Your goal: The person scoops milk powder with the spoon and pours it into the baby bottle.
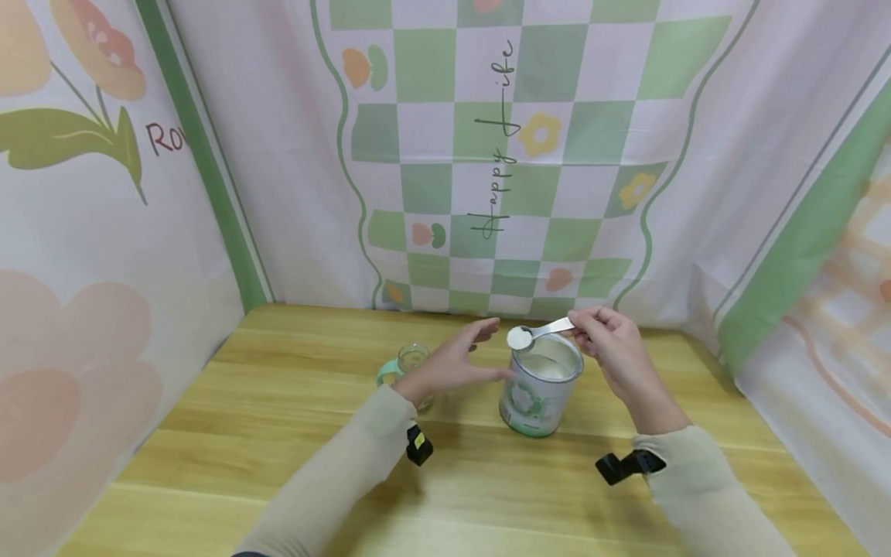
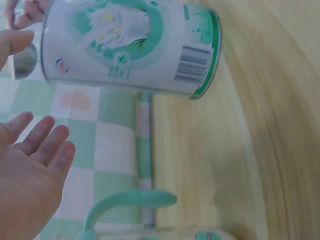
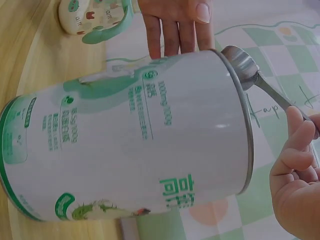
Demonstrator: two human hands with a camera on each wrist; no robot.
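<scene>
My right hand (image 1: 612,340) pinches the spoon (image 1: 539,333) by the handle end, thumb and fingers curled round it. My left hand (image 1: 455,363) holds nothing, fingers straight and spread. In the head view its fingertips look to be at the tin's side, but I can't confirm contact; the left wrist view shows a gap.

The tin (image 1: 541,384) stands upright on the table (image 1: 278,433), lid off, white powder inside. It is a rigid metal wall with a printed label, probably smooth and a bit slick. I judge it light enough to tip if nudged at the rim, so I'd brace it low on the wall.

The cup (image 1: 407,363) is behind my left wrist, near the tin but apart from it. It looks like clear glass with a mint handle, so fragile; take it by the handle or the body.

The spoon is stiff metal and light, its bowl heaped with powder over the tin's rim. I'd keep it level, since any tilt spills.
</scene>
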